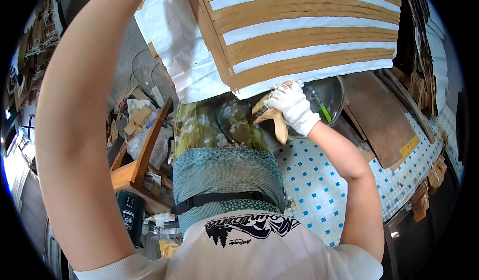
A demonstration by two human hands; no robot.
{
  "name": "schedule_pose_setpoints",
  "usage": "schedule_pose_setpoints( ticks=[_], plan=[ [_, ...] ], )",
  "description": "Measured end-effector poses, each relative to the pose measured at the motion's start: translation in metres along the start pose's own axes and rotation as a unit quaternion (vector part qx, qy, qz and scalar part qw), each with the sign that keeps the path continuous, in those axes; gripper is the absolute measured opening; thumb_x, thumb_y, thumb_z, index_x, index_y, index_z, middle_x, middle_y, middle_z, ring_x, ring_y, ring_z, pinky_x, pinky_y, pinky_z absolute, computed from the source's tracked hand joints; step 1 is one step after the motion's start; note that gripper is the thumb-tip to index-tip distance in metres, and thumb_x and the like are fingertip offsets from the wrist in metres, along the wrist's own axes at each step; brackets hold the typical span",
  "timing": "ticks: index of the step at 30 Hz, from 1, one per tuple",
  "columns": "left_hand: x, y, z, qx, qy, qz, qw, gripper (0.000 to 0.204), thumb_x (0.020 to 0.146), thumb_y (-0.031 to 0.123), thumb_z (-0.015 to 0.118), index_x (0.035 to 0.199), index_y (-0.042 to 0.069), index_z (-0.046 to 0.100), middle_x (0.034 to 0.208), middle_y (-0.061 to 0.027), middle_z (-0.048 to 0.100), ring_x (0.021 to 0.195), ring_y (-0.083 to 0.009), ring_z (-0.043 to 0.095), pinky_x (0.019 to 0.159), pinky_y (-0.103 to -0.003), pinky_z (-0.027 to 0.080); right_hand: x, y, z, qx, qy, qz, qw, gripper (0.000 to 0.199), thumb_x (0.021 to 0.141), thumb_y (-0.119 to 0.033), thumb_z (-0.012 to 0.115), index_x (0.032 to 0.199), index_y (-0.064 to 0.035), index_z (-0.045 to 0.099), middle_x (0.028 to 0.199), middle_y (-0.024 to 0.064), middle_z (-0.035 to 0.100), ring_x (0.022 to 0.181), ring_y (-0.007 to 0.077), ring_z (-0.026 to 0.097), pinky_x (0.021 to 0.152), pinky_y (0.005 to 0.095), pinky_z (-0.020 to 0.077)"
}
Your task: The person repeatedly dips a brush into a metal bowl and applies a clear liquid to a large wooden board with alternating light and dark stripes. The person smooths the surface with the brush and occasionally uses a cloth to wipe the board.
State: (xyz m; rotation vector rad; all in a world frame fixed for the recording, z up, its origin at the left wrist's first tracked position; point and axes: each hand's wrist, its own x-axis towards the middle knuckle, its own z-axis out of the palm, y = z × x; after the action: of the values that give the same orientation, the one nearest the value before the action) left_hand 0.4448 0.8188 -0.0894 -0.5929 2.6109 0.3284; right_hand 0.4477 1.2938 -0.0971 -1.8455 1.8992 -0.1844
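Observation:
My right hand (pixel 292 106), in a white glove, is closed around a wooden-handled brush (pixel 279 125); its head is partly hidden by the glove. It is held over the near-left rim of a round metal basin (pixel 341 93). Inside the basin rests a slim tool with a bright green end (pixel 325 113). Just beyond the glove lie fanned, overlapping brown paper layers (pixel 299 30) with white strips showing between them. My left arm (pixel 82 125) stretches up past the top edge, so the left hand is out of sight. White paper (pixel 182 50) spreads beside the layers.
A wooden frame (pixel 149 145) with paper scraps and clear plastic stands to the left. On the right are a brown board (pixel 381 118) and a white-and-blue tiled floor (pixel 319 185). Bundled brown paper (pixel 424 88) lies at the far right. A dark green canister (pixel 130 217) sits lower left.

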Motion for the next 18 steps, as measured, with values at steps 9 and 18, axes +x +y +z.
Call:
schedule_pose_setpoints(
  ticks=[9,18],
  plan=[
    [-0.021,0.028,-0.006,0.011,0.051,-0.042,0.998,0.105,0.081,0.039,0.076,0.153,-0.005,0.014,0.154,-0.0258,0.031,0.132,-0.0399,0.047,0.11,-0.043,0.041,0.17,0.118,-0.099,-0.263,0.144,0.134,0.944,0.025,0.08,-0.014,0.068,0.103,-0.0237,0.072,0.092,0.0012,0.069,0.077,0.0195,0.064,0.068,0.0336,0.0534],
    [-0.023,0.017,-0.007,0.033,0.03,-0.05,0.998,0.103,0.081,0.037,0.078,0.153,-0.004,0.016,0.139,-0.0257,0.05,0.124,-0.04,0.053,0.102,-0.045,0.046,0.088,0.048,-0.034,-0.076,0.233,0.038,0.969,0.018,0.075,-0.032,0.075,0.091,-0.0256,0.068,0.098,0.0,0.066,0.099,0.0231,0.06,0.09,0.0436,0.0407]
  ],
)
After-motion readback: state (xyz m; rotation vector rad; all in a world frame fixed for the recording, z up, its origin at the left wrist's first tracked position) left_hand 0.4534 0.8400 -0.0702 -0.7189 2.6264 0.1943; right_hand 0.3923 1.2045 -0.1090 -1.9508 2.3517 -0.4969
